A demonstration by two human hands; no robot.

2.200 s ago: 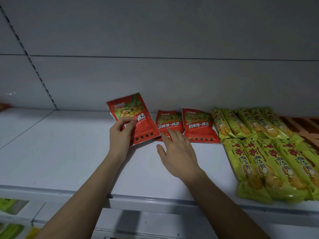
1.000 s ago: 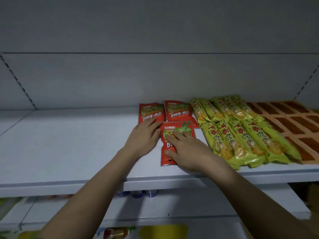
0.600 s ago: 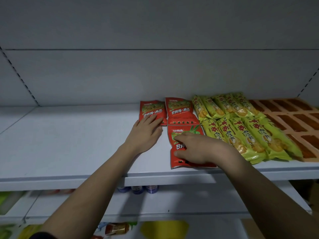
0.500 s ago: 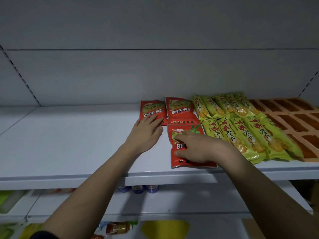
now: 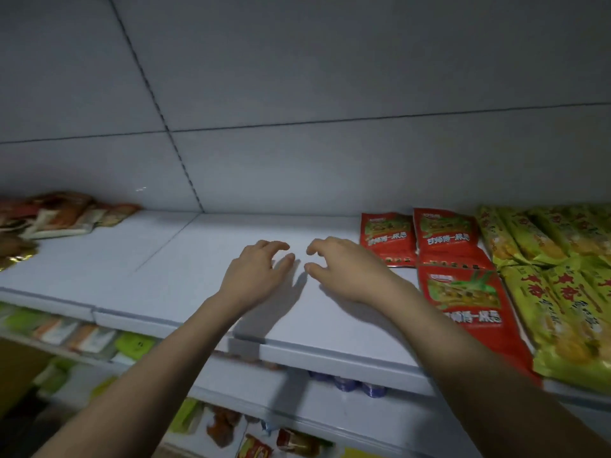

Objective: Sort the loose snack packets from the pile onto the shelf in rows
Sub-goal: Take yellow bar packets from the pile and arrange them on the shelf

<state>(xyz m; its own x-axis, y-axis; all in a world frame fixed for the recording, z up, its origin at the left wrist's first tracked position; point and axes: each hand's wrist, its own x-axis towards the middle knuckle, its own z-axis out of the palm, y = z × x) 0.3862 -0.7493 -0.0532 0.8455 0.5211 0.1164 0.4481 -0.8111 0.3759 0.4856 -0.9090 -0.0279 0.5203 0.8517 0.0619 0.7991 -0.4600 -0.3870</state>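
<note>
Both the left hand (image 5: 256, 276) and right hand (image 5: 344, 271), loosely spread and empty, have left the flat red foil snack packet (image 5: 463, 305) placed at 3 o'clock on the white metal shelf (image 5: 182, 276), heading toward the pile of loose packets (image 5: 56, 214) at 9 o'clock.

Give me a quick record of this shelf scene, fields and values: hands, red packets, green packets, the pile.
left hand: empty, fingers loosely curled, over bare shelf
right hand: empty, fingers loosely curled, left of red packets
red packets: three, two behind, one in front
green packets: in rows, right of red
pile: loose packets, far left
</note>
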